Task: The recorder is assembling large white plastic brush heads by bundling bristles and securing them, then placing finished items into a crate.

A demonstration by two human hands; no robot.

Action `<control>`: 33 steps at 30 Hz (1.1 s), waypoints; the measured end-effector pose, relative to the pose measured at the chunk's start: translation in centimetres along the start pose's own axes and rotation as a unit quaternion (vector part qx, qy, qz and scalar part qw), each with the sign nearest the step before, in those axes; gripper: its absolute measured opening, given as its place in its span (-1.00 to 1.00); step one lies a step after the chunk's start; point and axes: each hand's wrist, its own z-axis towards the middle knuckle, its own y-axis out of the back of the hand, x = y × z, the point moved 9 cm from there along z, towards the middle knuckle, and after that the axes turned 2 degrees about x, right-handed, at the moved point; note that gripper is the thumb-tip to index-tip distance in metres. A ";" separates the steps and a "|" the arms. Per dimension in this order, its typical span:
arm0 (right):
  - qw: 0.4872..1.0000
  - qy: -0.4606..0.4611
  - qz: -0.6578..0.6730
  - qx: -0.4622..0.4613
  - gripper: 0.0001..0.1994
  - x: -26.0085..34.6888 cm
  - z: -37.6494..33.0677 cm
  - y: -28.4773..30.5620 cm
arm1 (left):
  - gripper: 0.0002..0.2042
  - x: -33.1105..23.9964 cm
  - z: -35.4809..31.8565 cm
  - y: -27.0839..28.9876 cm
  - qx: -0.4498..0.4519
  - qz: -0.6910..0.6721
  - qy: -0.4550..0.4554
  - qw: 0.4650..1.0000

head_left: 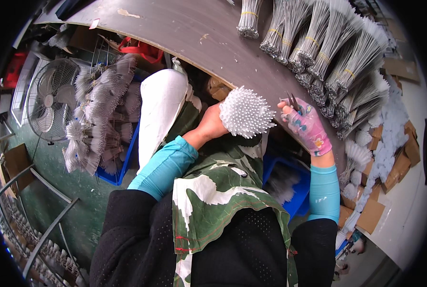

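Observation:
My left hand (212, 124) is closed round a thick bundle of thin white-tipped brushes (246, 113), its dome of white tips facing up and toward the right. The stems below the dome are hidden by my hand and the apron. My right hand (307, 125), in a pink flowered glove with bare fingertips, is closed on a small dark tool with two pointed tips (295, 102). Its handles are covered by the glove, so its exact kind is not clear. The tool is apart from the bundle, over the table's edge.
On the curved grey table (185, 26), several wire-stemmed bundles (318, 43) lie with yellow bands. A blue crate (302, 193) sits beside my lap. More white bundles (103, 100) are piled at the left by a standing fan (48, 100). Cardboard pieces (370, 215) lie at the right.

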 end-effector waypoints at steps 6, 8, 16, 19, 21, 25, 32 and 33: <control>0.994 0.074 -0.007 0.081 -0.43 -0.6 -1.2 -2.5 | -0.58 -0.3 0.3 -0.2 0.026 0.053 -0.026 0.998; 0.988 0.088 -0.096 0.089 -0.38 0.2 -1.5 -3.4 | -0.59 -0.1 0.3 -0.1 0.026 0.071 -0.021 0.997; 0.985 0.112 -0.116 0.055 -0.22 -0.4 -1.1 -2.8 | -0.62 -1.0 0.0 -0.4 0.022 0.124 -0.055 0.991; 0.949 0.188 -0.238 0.081 -0.06 1.2 -1.3 -3.9 | -0.58 -2.3 -0.5 -0.3 0.023 0.117 -0.076 0.990; 0.962 0.222 -0.130 0.087 -0.11 1.8 -1.5 -4.4 | -0.55 -4.0 -0.9 -0.2 0.041 0.098 -0.091 0.990; 0.951 0.293 0.089 0.035 -0.29 1.9 -2.2 -3.9 | -0.45 -7.3 -1.2 -0.7 0.068 0.067 -0.115 0.989; 0.908 0.328 0.225 -0.135 -0.48 1.2 -4.7 -1.3 | -0.33 -11.3 -3.4 -1.1 0.077 0.105 -0.121 0.984; 0.904 0.333 0.249 -0.095 -0.45 1.3 -5.1 -1.9 | -0.34 -11.5 -3.6 -1.2 0.076 0.107 -0.124 0.983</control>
